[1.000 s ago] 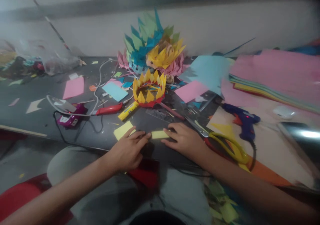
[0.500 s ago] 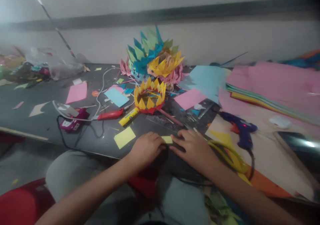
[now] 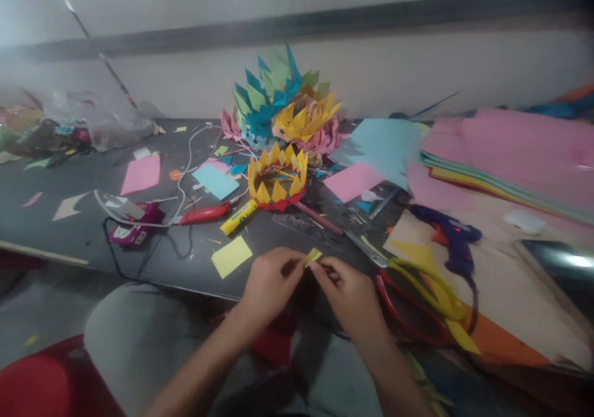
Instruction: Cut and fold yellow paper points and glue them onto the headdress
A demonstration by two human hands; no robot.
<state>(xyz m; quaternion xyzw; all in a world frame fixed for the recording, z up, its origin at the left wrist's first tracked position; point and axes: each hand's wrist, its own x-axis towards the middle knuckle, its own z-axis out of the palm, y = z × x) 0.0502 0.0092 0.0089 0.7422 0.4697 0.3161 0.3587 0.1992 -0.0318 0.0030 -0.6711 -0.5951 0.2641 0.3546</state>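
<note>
A small folded piece of yellow paper [image 3: 312,256] is pinched between both my hands at the table's front edge. My left hand [image 3: 275,275] grips its left end with thumb and fingers. My right hand [image 3: 349,284] holds the right end, fingers curled. Left of them lies a flat yellow paper rectangle [image 3: 232,257]. Beyond my hands stands a yellow and red paper crown [image 3: 277,194], with a yellow glue stick [image 3: 238,217] beside it. Scissors with yellow and red handles [image 3: 429,287] lie to the right of my right hand.
At the right are a blue glue gun [image 3: 448,234], a phone [image 3: 557,275] and stacked coloured sheets [image 3: 520,151]. A pile of folded paper crowns [image 3: 283,104] stands at the back. Leftward lie a red-handled tool [image 3: 204,213], a purple device [image 3: 134,225] and looping cords.
My hands have lifted the yellow paper slightly off the table edge and tilted it. Both have turned inward, and the right forearm has swung left, uncovering the scissors' red handle.
</note>
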